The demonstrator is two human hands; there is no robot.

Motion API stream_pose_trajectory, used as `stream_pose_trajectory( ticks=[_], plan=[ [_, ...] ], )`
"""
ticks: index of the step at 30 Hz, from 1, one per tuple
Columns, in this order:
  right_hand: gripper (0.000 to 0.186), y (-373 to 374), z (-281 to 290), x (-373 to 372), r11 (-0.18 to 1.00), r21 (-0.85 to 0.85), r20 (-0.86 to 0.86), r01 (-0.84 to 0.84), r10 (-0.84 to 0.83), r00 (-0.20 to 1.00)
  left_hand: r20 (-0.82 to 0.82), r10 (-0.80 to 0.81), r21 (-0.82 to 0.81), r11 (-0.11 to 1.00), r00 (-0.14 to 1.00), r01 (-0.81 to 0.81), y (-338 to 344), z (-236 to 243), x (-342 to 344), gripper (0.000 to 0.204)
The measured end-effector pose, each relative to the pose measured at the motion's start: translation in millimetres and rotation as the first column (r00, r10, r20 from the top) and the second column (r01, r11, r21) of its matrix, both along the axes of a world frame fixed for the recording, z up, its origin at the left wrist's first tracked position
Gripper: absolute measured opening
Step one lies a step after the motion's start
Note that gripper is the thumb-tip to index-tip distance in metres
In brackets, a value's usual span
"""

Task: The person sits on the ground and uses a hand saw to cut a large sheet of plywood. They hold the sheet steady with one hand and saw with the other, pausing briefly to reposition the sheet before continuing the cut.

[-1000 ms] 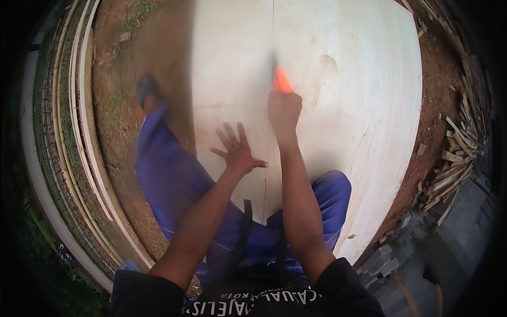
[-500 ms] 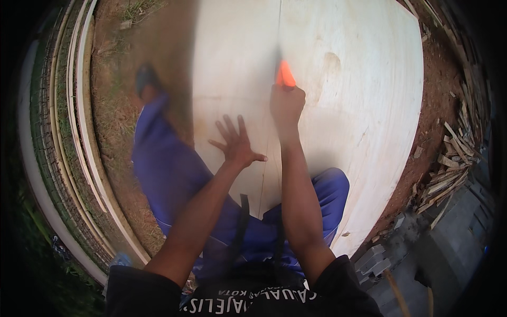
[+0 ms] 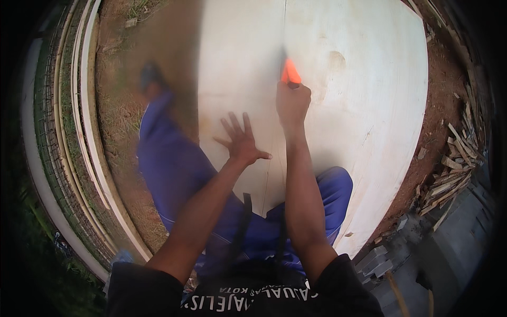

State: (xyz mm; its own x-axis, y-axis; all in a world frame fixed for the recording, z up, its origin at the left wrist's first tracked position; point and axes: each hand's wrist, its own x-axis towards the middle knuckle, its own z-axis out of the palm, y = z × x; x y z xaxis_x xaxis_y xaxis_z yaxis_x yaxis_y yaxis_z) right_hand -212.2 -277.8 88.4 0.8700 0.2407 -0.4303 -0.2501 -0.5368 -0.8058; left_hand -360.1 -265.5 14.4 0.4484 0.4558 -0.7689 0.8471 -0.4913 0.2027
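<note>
A large pale plywood sheet (image 3: pixel 364 105) lies beneath me. My right hand (image 3: pixel 293 103) is closed round the orange handle of what looks like a handsaw (image 3: pixel 290 73), over a thin dark line that runs lengthwise along the sheet. Its blade is edge-on and blurred, so I can hardly make it out. To the left of that line, my left hand (image 3: pixel 243 145) lies flat on the plywood, fingers spread and holding nothing. My right knee (image 3: pixel 336 185) rests on the sheet, while my left leg (image 3: pixel 174 153) reaches past its left edge.
Long timber strips (image 3: pixel 87 105) and poles lie along the left side on grassy soil. Beyond the sheet's right edge are reddish earth and a heap of wood offcuts (image 3: pixel 449 179). Grey blocks (image 3: pixel 377 261) and a grey slab (image 3: pixel 449 253) sit at the lower right.
The whole view has shifted slightly, so everything appears a little further right. Both hands keep nearly the same places on the sheet, the right still gripping the orange handle.
</note>
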Motion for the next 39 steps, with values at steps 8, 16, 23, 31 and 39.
stream_pose_trajectory(
  ticks=[8,16,23,31,39],
  plan=[
    [0.033,-145.0,73.8,-134.3,0.999,0.029,-0.121,0.039,-0.035,0.992,0.007,0.002,-0.012,1.0,1.0,-0.002,5.7,-13.5,-14.5,0.17],
    [0.021,-2.0,4.3,-3.6,1.0,-0.014,-0.064,0.018,-0.019,0.998,0.032,0.022,-0.014,1.0,0.999,-0.022,-1.0,-0.7,-4.1,0.16],
    [0.018,-145.3,65.0,-136.8,0.999,0.001,-0.137,0.039,-0.039,0.99,-0.036,0.028,0.004,1.0,0.999,-0.027,7.6,-2.4,-8.5,0.16],
    [0.022,-8.4,1.9,-4.2,1.0,-0.013,-0.036,0.011,-0.011,0.999,0.077,-0.011,-0.023,1.0,0.997,0.013,-1.8,-17.0,-12.2,0.167],
    [0.019,-117.9,54.4,-113.4,0.998,0.038,-0.068,0.049,-0.046,0.997,0.002,-0.011,-0.002,1.0,1.0,0.011,3.5,-16.1,-17.0,0.168]
  ],
)
